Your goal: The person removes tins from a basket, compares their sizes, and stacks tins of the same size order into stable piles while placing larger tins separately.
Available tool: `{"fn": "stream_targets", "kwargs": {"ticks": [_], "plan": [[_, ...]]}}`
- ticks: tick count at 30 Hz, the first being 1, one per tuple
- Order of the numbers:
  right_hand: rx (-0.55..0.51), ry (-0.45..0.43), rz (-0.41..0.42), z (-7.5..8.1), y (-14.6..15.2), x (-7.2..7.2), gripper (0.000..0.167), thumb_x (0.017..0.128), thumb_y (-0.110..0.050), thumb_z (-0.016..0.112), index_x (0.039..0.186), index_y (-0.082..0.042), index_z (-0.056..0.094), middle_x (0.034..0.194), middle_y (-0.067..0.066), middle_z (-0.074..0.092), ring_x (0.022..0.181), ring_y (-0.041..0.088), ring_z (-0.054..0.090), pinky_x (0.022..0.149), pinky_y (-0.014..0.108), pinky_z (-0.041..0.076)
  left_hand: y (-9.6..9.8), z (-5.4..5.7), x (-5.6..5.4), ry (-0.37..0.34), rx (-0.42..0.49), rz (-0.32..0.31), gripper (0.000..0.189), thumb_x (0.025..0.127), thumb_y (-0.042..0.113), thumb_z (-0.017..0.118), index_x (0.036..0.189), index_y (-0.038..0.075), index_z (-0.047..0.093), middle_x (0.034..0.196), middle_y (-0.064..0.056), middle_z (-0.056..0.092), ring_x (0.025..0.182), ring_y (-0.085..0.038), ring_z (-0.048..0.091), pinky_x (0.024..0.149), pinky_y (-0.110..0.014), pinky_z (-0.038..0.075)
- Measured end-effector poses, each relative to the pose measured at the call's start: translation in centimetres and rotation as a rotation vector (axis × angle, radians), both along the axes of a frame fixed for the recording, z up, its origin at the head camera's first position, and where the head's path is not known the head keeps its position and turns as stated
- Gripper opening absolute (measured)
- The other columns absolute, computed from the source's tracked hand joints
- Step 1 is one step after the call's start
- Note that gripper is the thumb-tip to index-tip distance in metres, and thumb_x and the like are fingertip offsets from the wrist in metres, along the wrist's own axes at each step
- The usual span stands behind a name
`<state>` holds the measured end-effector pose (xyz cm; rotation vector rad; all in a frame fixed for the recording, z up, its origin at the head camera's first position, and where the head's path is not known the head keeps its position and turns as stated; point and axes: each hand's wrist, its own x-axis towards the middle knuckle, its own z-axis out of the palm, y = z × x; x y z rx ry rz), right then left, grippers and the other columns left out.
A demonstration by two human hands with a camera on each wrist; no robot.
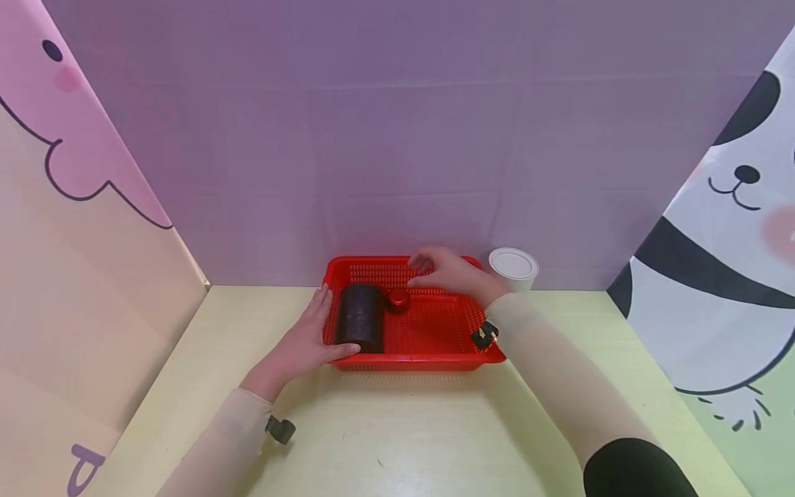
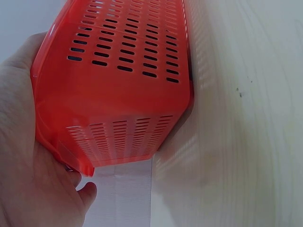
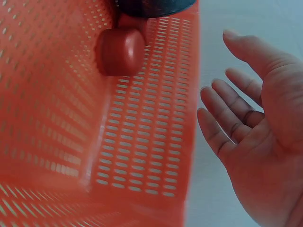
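Observation:
A red plastic basket [image 1: 428, 359] with slotted walls stands on the table. My left hand [image 1: 304, 338] grips its left end, thumb over the front rim and fingers along the left side; the left wrist view shows the palm against the rim. A dark cylinder [image 1: 360, 317] lies inside at the left, near my left thumb. Right of it is a small red rounded object [image 1: 398, 301], like a little bottle or cap; its kind is unclear. My right hand [image 1: 450, 273] hovers by the back rim, fingers loosely bent, holding nothing.
A white tub with a white lid [image 1: 513, 264] stands behind the basket's right back corner, partly hidden by my right forearm. The purple back wall [image 1: 397, 138] rises close behind the basket. Pale table surface [image 1: 397, 428] lies in front.

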<state>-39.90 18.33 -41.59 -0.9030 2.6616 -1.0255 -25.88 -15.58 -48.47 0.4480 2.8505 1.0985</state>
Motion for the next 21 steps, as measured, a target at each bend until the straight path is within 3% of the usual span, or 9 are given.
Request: {"fn": "stream_targets", "kwargs": {"ticks": [9,21], "plan": [[0.022,-0.051,-0.064,-2.4,-0.6,-0.4,0.061,0.089,-0.024,0.094,0.143,-0.013,0.067,0.137,0.008,0.068,0.121,0.03,0.065,0.096,0.044,0.065,0.2,-0.2,-0.2,-0.007,0.008,0.0,0.139,0.08,0.07,0.089,0.179,0.016,0.008,0.187,0.0,-0.002,0.171,-0.032,0.006,0.119,-0.065,0.046],[0.08,-0.104,-0.047,-3.9,-2.1,-0.2,0.071,0.087,-0.022,0.097,0.15,-0.016,0.066,0.143,0.006,0.067,0.128,0.03,0.063,0.101,0.046,0.064,0.0,0.1,0.1,-0.008,-0.013,0.004,0.138,0.081,0.067,0.09,0.179,0.014,0.008,0.187,-0.003,-0.001,0.171,-0.033,0.005,0.12,-0.066,0.045]]}}
